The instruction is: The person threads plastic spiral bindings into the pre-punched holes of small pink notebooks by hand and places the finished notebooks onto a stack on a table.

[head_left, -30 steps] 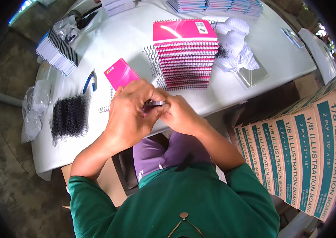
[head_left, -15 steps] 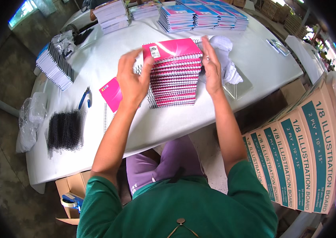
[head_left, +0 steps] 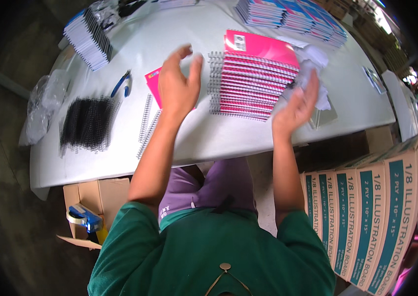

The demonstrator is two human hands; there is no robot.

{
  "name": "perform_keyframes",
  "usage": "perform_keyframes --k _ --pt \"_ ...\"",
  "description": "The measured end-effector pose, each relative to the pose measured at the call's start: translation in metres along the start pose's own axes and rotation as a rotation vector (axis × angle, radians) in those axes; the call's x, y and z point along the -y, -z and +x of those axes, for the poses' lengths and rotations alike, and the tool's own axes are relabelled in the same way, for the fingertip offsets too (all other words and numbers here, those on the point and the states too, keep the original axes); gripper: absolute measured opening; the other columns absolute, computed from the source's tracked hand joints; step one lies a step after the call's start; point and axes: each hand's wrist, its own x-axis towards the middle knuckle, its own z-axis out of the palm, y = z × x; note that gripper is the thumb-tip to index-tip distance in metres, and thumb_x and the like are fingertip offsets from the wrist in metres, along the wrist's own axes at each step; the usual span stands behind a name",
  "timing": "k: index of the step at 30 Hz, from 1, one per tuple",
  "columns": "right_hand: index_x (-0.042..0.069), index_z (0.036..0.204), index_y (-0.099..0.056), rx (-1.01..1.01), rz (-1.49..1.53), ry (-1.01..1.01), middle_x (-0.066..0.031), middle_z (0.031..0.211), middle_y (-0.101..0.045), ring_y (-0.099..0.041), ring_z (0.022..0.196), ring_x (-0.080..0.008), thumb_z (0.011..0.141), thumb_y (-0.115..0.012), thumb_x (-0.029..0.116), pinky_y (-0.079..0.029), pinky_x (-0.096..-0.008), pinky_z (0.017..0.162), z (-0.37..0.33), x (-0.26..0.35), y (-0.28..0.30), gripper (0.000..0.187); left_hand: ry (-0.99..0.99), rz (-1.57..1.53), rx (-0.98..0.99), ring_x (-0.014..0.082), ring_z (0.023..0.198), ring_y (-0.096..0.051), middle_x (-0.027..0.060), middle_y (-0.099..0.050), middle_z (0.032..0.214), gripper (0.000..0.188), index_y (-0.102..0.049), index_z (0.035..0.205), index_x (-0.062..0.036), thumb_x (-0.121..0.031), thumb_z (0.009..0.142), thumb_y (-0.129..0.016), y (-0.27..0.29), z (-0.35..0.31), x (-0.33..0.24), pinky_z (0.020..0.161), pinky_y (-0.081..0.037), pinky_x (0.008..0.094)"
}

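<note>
A tall stack of pink spiral-bound notebooks (head_left: 258, 85) stands on the white-covered table, its bound edges staggered toward me. To its left my left hand (head_left: 181, 81) is raised, fingers apart and nothing in it. Behind that hand and partly hidden lies another pink cover (head_left: 153, 85), with loose wire spirals (head_left: 145, 123) beside it. My right hand (head_left: 297, 106), empty and slightly blurred, hovers off the stack's right side with its fingers spread. Crumpled pale wrapping (head_left: 311, 58) lies just beyond it.
Blue-handled pliers (head_left: 121, 84) and a pile of black spirals (head_left: 86, 123) lie at left, near a plastic bag (head_left: 46, 106). Blue notebook stacks (head_left: 290, 19) and a leaning notebook row (head_left: 88, 39) stand farther back. Cartons (head_left: 366, 222) stand at right; an open box (head_left: 112, 190) holds a tape dispenser (head_left: 88, 217).
Both hands have come away from the sides of the pink notebook stack and moved apart. The head view has shifted, so the table contents sit higher in the picture.
</note>
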Motion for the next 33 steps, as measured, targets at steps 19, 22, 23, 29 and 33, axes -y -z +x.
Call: perform_keyframes --k 19,22,23,29,33 --pt "-0.005 0.113 -0.056 0.857 0.444 -0.645 -0.0138 0.104 -0.064 -0.06 0.091 -0.0139 0.083 -0.057 -0.004 -0.047 -0.0247 0.082 -0.097 0.047 0.003 0.03 0.418 -0.326 0.262 0.0334 0.108 -0.048 0.0205 -0.046 0.112 0.049 -0.039 0.124 0.0024 0.006 0.075 -0.048 0.071 -0.128 0.013 0.091 -0.039 0.0362" --pt "-0.006 0.11 -0.058 0.833 0.516 -0.807 -0.0123 0.099 -0.066 -0.061 0.089 -0.0123 0.081 -0.06 -0.005 -0.048 -0.0235 0.079 -0.113 0.044 0.001 0.029 0.513 -0.469 0.215 0.0309 0.096 -0.05 0.0169 -0.047 0.096 0.034 -0.045 0.11 0.0018 0.004 0.077 -0.053 0.051 -0.152 0.035 0.081 -0.043 0.0344" --pt "-0.006 0.109 -0.058 0.808 0.529 -0.851 -0.0115 0.098 -0.066 -0.061 0.088 -0.0115 0.08 -0.061 -0.005 -0.048 -0.0229 0.078 -0.117 0.044 0.001 0.029 0.418 -0.312 0.227 0.031 0.093 -0.05 0.0167 -0.047 0.094 0.031 -0.046 0.106 0.0016 0.004 0.077 -0.055 0.054 -0.152 0.037 0.08 -0.043 0.0349" --pt "-0.004 0.102 -0.064 1.019 0.446 -0.729 -0.0102 0.093 -0.067 -0.06 0.083 -0.01 0.081 -0.062 -0.003 -0.047 -0.0218 0.076 -0.116 0.036 -0.006 0.022 0.327 0.178 0.274 0.028 0.092 -0.05 0.0144 -0.049 0.101 0.026 -0.049 0.103 -0.0018 -0.003 0.079 -0.059 0.104 -0.136 0.044 0.081 -0.04 0.0346" --pt "-0.003 0.105 -0.063 1.019 0.468 -0.741 -0.0101 0.094 -0.067 -0.059 0.084 -0.0092 0.082 -0.06 -0.002 -0.047 -0.0219 0.076 -0.123 0.031 -0.011 0.024 0.362 0.911 0.331 0.0304 0.091 -0.054 0.015 -0.056 0.095 0.029 -0.054 0.102 -0.0053 -0.02 0.079 -0.064 0.142 -0.148 0.062 0.079 -0.04 0.0374"
